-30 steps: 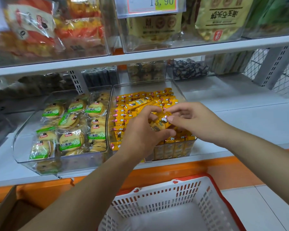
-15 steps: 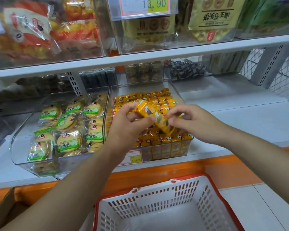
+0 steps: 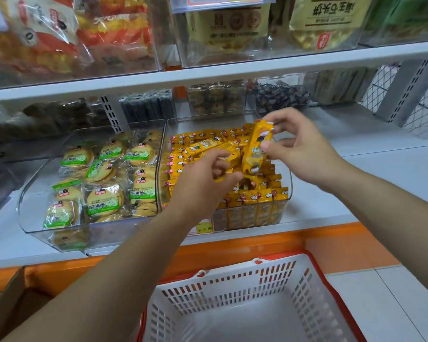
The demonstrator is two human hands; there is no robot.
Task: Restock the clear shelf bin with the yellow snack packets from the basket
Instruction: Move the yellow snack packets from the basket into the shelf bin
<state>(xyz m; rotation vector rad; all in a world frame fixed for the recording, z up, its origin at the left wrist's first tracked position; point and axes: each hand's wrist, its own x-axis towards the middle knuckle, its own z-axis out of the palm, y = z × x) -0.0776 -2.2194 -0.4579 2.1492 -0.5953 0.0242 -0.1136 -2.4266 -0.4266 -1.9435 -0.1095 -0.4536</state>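
Observation:
A clear shelf bin (image 3: 289, 191) on the lower shelf holds several rows of yellow snack packets (image 3: 255, 197). Above it my right hand (image 3: 299, 146) pinches an upright yellow packet (image 3: 256, 149) by its top end and its side. My left hand (image 3: 203, 183) grips the bottom end of that packet and another yellow packet low over the bin. The white basket (image 3: 232, 292) with a red rim sits on the floor below the shelf, and the part of its inside that shows holds nothing.
A second clear bin (image 3: 30, 218) of green-labelled round biscuits stands directly left of the yellow one. An upper shelf (image 3: 208, 77) carries more snack bins. A cardboard box (image 3: 10, 299) sits at lower left. Bare white shelf (image 3: 368, 174) extends to the right.
Both hands rose from the bin's front. The right hand lifted a packet up and turned it upright, while the left hand kept hold lower down.

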